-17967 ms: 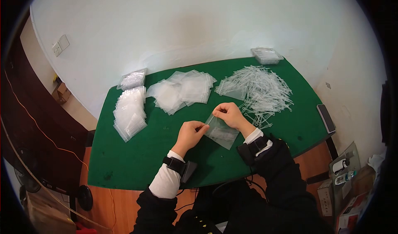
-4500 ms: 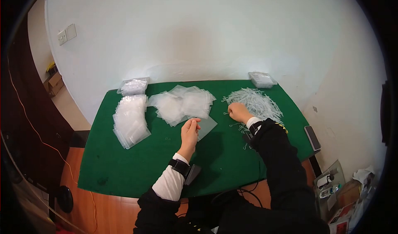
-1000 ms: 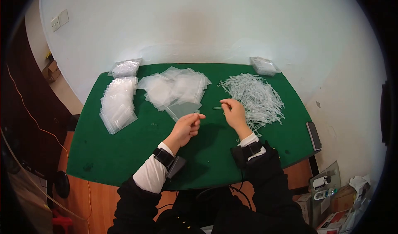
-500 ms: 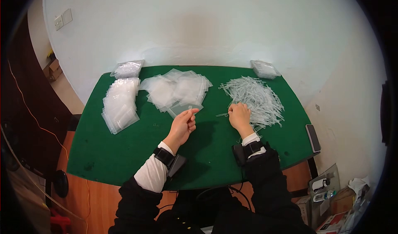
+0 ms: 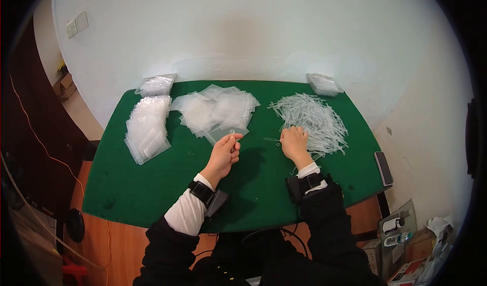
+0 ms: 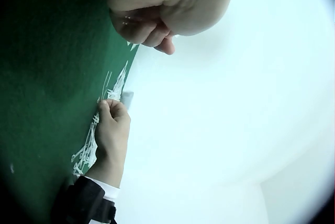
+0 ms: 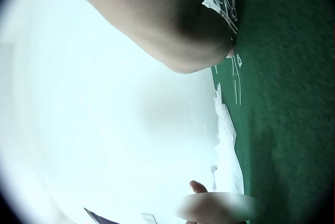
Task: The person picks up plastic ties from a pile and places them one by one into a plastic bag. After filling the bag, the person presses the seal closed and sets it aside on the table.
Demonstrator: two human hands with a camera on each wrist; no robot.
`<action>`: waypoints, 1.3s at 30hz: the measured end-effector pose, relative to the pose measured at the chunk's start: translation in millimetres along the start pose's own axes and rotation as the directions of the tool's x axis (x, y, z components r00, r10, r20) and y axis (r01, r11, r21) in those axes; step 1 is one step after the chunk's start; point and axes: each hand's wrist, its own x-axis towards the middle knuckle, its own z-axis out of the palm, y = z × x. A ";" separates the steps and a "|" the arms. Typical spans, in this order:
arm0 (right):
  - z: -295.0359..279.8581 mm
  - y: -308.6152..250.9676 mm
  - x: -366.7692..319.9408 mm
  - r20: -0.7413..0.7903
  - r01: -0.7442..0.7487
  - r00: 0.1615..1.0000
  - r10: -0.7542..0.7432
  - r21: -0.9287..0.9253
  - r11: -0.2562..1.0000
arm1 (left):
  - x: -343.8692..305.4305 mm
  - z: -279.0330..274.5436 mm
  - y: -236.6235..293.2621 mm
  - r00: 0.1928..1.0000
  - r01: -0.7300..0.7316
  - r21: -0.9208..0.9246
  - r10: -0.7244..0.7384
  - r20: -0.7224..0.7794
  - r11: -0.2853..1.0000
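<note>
My left hand [image 5: 221, 154] is raised over the middle of the green table, fingers curled, with a small clear loop [image 5: 233, 132] showing at the fingertips. In the left wrist view something shiny glints inside the curled fingers; the rest is hidden. At the near-left edge of a pile of thin clear plastic sticks with looped ends [image 5: 319, 121], my right hand [image 5: 294, 143] pinches a few thin sticks [image 6: 107, 82], which stick out past thumb and finger. Loose transparent flat bags [image 5: 215, 111] lie spread behind my left hand.
Overlapping filled-looking clear bags [image 5: 147, 129] fan out on the left, with a clear packet [image 5: 156, 84] behind them. Another packet [image 5: 324, 84] stands at the back right corner. A phone-like dark slab [image 5: 383, 168] lies at the right edge of the green table [image 5: 167, 200].
Eighteen seconds ago both hands held a bag with sticks inside. Over the last second my right hand has moved slightly right to the pile's edge, and my left hand has turned and risen slightly.
</note>
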 end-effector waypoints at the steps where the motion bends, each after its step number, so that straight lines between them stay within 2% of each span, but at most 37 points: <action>1: 1.2 -0.1 -1.3 -0.057 0.032 0.998 -0.030 0.027 0.999 | 0.1 -1.1 -0.2 1.000 -0.004 0.013 0.005 -0.008 1.000; 3: -0.2 -2.5 -2.0 -0.174 0.103 0.981 -0.089 0.073 0.992 | 0.5 -2.5 0.6 1.000 -0.016 0.038 0.017 -0.023 0.999; 4: -2.6 -4.4 -1.1 -0.175 0.105 0.980 -0.091 0.072 0.992 | 1.0 -3.4 1.3 1.000 -0.018 0.037 0.019 -0.024 0.999; 7: -9.1 -10.8 2.7 -0.224 0.145 0.972 -0.077 0.305 0.941 | 2.7 -6.8 2.8 0.992 -0.009 0.069 0.018 -0.123 0.998; 8: -10.0 -12.7 3.4 -0.223 0.147 0.972 -0.080 0.305 0.941 | 3.0 -7.5 2.9 0.992 -0.010 0.068 0.018 -0.125 0.998; 11: -12.5 -17.5 4.3 -0.316 0.236 0.946 -0.076 0.511 0.826 | 4.3 -8.5 2.7 0.991 -0.005 0.033 0.010 -0.133 0.999; 12: -13.2 -18.0 4.5 -0.315 0.236 0.946 -0.075 0.512 0.826 | 4.6 -8.5 2.7 0.991 -0.005 0.034 0.009 -0.133 0.999; 15: -15.5 -19.3 5.6 -0.308 0.280 0.947 -0.087 0.663 0.694 | 8.7 -11.5 0.9 0.983 -0.098 0.058 0.106 -0.153 0.994; 16: -16.0 -19.9 5.3 -0.309 0.280 0.947 -0.086 0.663 0.694 | 10.0 -13.1 0.9 0.983 -0.098 0.058 0.106 -0.152 0.993; 19: -21.5 -27.0 3.4 -0.236 0.310 0.950 -0.205 0.797 0.519 | 11.2 -17.0 4.1 0.915 -0.328 0.367 0.389 -0.104 0.870; 20: -23.7 -30.6 1.6 -0.236 0.310 0.950 -0.205 0.797 0.518 | 11.2 -16.7 3.8 0.915 -0.328 0.368 0.390 -0.104 0.870; 23: -30.1 -40.4 -7.0 0.024 0.069 0.953 -0.303 0.954 0.293 | 10.3 -12.5 1.5 0.939 -0.285 0.386 0.336 -0.070 0.877; 24: -31.8 -41.5 -7.7 0.024 0.068 0.953 -0.301 0.954 0.292 | 8.9 -9.9 1.4 0.940 -0.284 0.387 0.335 -0.070 0.877; 26: -33.8 -42.7 -8.8 0.061 0.029 0.935 -0.349 0.969 0.247 | 5.1 -5.4 0.3 0.997 -0.072 0.371 0.068 0.025 0.926; 27: -33.8 -42.6 -9.3 0.078 0.008 0.925 -0.371 0.974 0.225 | 3.2 -3.1 -0.4 0.995 0.038 0.372 -0.070 0.074 0.927; 28: -33.0 -41.9 -9.4 0.079 0.006 0.926 -0.368 0.974 0.224 | 1.0 -0.1 -1.0 0.994 0.041 0.373 -0.074 0.075 0.927; 31: -30.4 -39.6 -8.8 0.053 0.053 0.911 -0.408 0.968 0.245 | -4.9 8.0 -2.8 0.955 0.123 0.350 -0.207 0.214 0.929; 39: -29.4 -42.4 -9.5 0.047 -0.006 0.950 -0.309 0.991 0.133 | -6.4 8.7 -3.7 0.917 0.151 0.291 -0.244 0.316 0.945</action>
